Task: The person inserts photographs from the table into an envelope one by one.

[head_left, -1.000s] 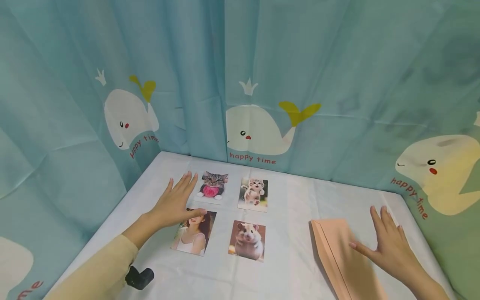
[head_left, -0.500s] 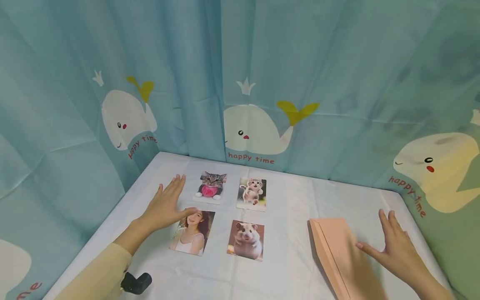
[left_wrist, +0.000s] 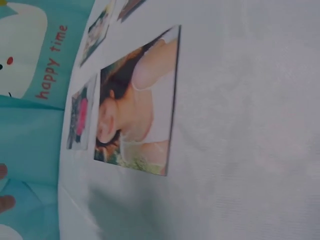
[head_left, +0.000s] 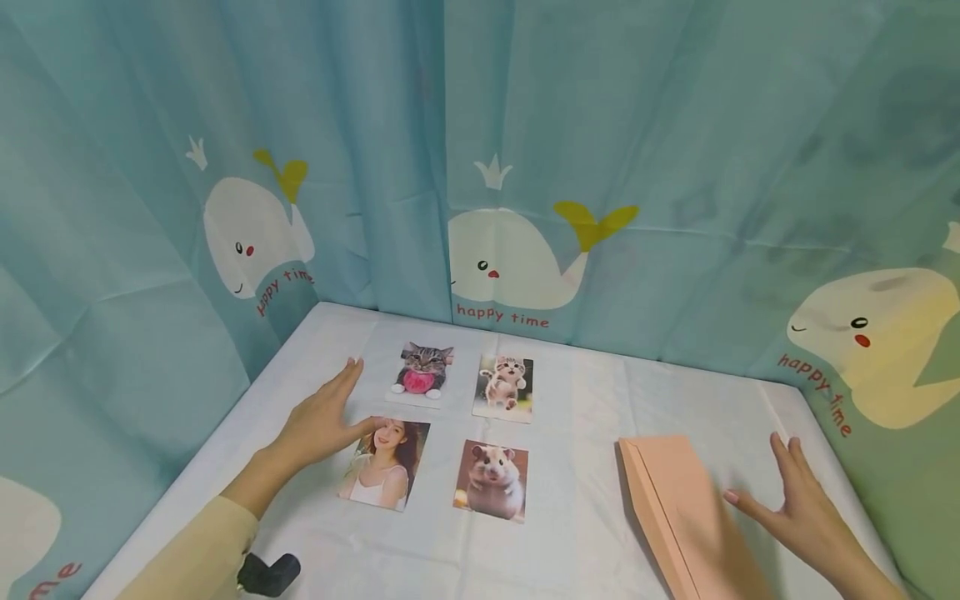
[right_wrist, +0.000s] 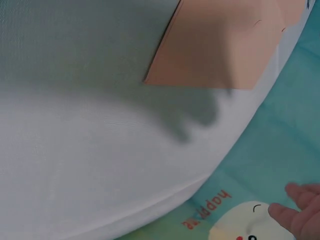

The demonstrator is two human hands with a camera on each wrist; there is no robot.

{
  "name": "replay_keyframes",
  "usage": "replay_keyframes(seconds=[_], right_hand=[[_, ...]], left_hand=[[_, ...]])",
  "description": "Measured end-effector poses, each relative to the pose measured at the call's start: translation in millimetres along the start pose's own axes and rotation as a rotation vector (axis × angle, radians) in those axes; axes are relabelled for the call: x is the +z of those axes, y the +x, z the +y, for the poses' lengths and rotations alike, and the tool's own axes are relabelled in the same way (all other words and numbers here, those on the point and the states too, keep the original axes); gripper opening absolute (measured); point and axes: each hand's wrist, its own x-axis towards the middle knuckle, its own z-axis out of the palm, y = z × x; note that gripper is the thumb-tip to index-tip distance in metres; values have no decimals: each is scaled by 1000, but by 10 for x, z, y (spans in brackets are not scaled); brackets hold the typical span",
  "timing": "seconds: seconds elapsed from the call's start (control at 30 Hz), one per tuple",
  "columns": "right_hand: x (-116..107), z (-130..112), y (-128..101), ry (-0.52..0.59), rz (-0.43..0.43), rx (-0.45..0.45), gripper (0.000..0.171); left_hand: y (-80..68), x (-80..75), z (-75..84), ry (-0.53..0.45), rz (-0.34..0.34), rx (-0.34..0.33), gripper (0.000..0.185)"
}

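Left hand (head_left: pixel 318 417) lies flat, released, beside the thin, light portrait (head_left: pixel 384 463); lift it by an edge. Right hand (head_left: pixel 802 508) spread by the envelope (head_left: pixel 678 500).

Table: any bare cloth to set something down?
Bare strip between the hamster photo and the pink envelope; also the far right corner behind the envelope. Crowded at left: four photos, with the left hand beside them.

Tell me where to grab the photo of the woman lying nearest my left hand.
Take the woman's photo by its left edge, coming from the left hand beside it. It lies flat on the table, so slide a fingertip under that edge, then pinch.
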Motion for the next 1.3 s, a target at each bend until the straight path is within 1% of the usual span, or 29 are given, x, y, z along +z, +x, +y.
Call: replay_keyframes(seconds=[0.2, 0.33, 0.4, 0.47, 0.6, 0.67, 0.77, 0.97, 1.1, 1.2, 1.3], right_hand=[[-1, 45, -10, 39, -59, 46, 97], [-20, 66, -26, -7, -63, 75, 92], [-39, 63, -38, -19, -84, 110, 90], [-54, 54, -56, -15, -115, 151, 86], [-62, 2, -91, 66, -174, 227, 76], [-47, -13, -104, 95, -179, 244, 72], [-19, -3, -130, 125, -182, 276, 70], [34, 116, -176, 164, -198, 334, 68], [75, 180, -197, 173, -229, 356, 67], [91, 258, -207, 182, -261, 375, 67], [101, 352, -213, 209, -308, 417, 70]], left_hand=[[-45, 47, -25, -22, 54, -3, 87], [-67, 77, -44, -43, 101, -12, 82], [-75, 93, -56, -60, 115, -15, 81], [-90, 109, -72, -75, 118, -15, 79], [-139, 164, -133, -103, 121, -15, 78], [-166, 205, -169, -126, 127, -11, 79], [-206, 264, -207, -181, 130, -9, 80], [-277, 358, -264, -335, 138, -49, 80], [-338, 384, -326, -433, 125, -61, 78], [-374, 411, -351, -462, 110, -56, 76], [-394, 452, -347, -473, 93, -57, 74]])
